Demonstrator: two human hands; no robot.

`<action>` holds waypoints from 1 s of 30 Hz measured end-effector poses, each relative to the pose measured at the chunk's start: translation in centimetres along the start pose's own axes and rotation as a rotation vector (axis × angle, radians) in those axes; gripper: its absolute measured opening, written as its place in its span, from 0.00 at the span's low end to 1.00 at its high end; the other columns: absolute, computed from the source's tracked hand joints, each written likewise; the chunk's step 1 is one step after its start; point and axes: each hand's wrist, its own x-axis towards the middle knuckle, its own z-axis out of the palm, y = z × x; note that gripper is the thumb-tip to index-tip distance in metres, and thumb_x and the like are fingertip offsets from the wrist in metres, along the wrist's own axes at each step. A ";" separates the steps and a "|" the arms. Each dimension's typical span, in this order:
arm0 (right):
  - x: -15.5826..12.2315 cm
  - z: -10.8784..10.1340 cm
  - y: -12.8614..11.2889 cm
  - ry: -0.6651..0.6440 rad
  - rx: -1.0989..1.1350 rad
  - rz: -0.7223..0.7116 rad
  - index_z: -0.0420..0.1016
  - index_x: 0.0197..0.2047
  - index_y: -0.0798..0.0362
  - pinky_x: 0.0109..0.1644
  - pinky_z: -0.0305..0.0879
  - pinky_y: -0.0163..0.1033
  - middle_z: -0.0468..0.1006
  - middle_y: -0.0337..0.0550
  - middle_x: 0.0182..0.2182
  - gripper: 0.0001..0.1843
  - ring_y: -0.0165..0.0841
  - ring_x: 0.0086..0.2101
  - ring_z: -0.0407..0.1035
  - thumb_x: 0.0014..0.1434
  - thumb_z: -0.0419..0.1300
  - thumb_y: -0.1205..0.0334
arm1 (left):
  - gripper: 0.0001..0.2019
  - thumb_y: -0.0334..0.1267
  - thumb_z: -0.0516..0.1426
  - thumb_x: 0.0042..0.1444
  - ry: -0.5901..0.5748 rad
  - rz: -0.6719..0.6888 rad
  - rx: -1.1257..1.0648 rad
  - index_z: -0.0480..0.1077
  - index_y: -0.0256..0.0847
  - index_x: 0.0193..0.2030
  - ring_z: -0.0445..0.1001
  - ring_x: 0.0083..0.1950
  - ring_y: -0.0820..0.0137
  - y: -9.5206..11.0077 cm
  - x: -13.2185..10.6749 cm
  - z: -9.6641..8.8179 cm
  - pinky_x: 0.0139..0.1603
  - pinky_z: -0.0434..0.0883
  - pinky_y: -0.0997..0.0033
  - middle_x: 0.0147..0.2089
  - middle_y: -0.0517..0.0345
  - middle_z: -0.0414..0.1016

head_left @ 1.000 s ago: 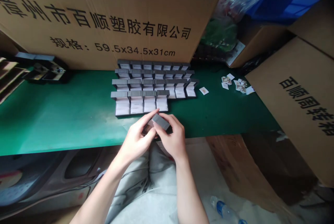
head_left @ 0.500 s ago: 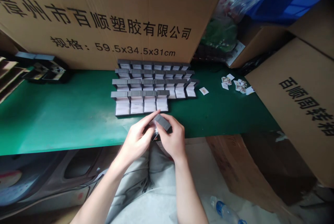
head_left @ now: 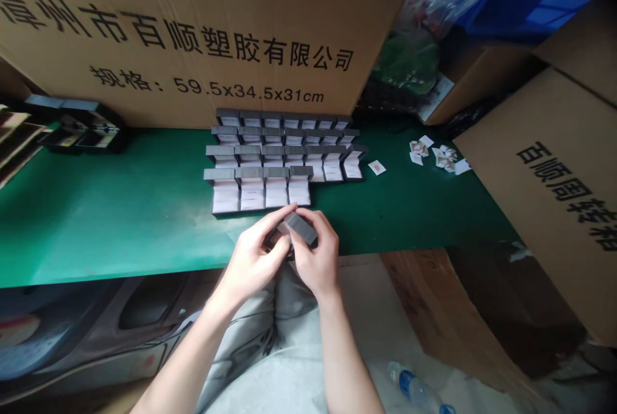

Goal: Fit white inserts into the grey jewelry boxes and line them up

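A small grey hinged box [head_left: 301, 227] is held between both my hands just over the near edge of the green table [head_left: 120, 221]. My left hand [head_left: 250, 260] grips its left side with the fingers curled round it. My right hand [head_left: 315, 260] pinches its right side and lid. Beyond my hands, several open grey boxes with white inserts [head_left: 279, 160] stand in staggered rows on the table.
A large printed cardboard carton [head_left: 193, 28] stands behind the rows. Another carton [head_left: 554, 189] is at the right. Small paper cards [head_left: 436, 153] lie at the right of the table. Dark boxes [head_left: 81, 128] sit at the left. A plastic bottle [head_left: 419, 391] lies on the floor.
My hands have shifted very slightly upward with the grey box between them, and its lid has tilted a little. Everything else stays the same.
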 end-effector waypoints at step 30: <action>-0.4 1.0 0.4 0.033 0.346 -0.043 0.81 0.50 0.46 0.48 0.75 0.41 0.82 0.43 0.44 0.18 0.38 0.44 0.78 0.58 0.62 0.71 | 0.25 0.46 0.59 0.65 -0.045 -0.096 0.012 0.76 0.39 0.66 0.84 0.51 0.57 0.0 -0.2 -0.6 0.50 0.80 0.67 0.51 0.51 0.87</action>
